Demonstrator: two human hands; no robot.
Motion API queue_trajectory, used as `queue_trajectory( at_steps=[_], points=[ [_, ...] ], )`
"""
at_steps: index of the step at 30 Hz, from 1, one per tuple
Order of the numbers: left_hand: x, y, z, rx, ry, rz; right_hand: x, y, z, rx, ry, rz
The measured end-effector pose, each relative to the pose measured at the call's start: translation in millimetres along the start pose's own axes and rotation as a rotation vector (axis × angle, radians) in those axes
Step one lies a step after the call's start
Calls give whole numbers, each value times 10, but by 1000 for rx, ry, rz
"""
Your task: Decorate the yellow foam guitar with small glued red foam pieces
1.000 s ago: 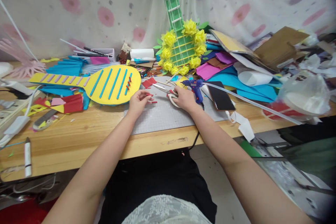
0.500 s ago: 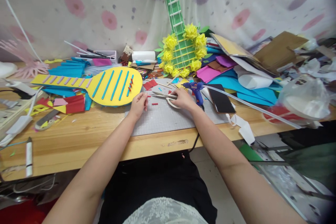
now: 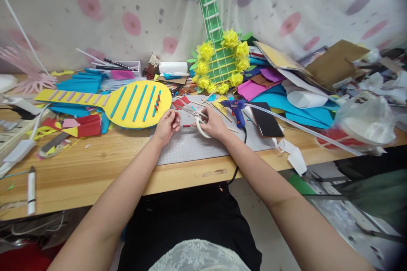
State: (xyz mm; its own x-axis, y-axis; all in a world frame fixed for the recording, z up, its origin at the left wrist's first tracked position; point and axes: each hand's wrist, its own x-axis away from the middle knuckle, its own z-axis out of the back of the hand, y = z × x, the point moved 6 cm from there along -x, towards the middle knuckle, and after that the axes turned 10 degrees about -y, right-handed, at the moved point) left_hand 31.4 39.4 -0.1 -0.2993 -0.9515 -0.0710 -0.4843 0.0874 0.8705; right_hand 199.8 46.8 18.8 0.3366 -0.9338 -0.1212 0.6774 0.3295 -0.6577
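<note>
My right hand point(image 3: 213, 123) is closed round the white handles of a pair of scissors point(image 3: 203, 128), whose blades point left toward my other hand. My left hand point(image 3: 168, 127) is pinched at the fingertips on a small red stick, mostly covered by the fingers. A short red piece point(image 3: 187, 125) lies on the grey cutting mat point(image 3: 181, 152) between the hands. Just left of my left hand rests a yellow paper guitar point(image 3: 127, 110) with blue strips and several small red sticks on its body.
A blue glue gun point(image 3: 235, 110) and a black phone point(image 3: 267, 119) lie to the right. Behind stands a green paper guitar point(image 3: 219, 61) with yellow flowers. Coloured paper point(image 3: 305, 106) is heaped at the back right. A white marker point(image 3: 31, 192) lies at the left edge.
The scissors have turned in my right hand and come nearer to me, their handles more upright. My left hand has stayed almost in place, its fingers drawn in slightly.
</note>
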Motion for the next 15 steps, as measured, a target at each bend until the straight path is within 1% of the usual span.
queue_trajectory(
  at_steps=[3, 6, 9, 15],
  points=[
    [-2, 2, -6, 30, 9, 5, -27, -72, -99, 30, -54, 35],
    [-5, -13, -13, 44, 15, 21, -46, -121, -140, 136, -66, 92],
    [-9, -33, -34, 43, -6, 36, -34, -179, -145, 247, -65, 145],
    [-4, -63, -43, 14, 14, 79, -5, -219, -142, 339, -68, 115]
  ],
)
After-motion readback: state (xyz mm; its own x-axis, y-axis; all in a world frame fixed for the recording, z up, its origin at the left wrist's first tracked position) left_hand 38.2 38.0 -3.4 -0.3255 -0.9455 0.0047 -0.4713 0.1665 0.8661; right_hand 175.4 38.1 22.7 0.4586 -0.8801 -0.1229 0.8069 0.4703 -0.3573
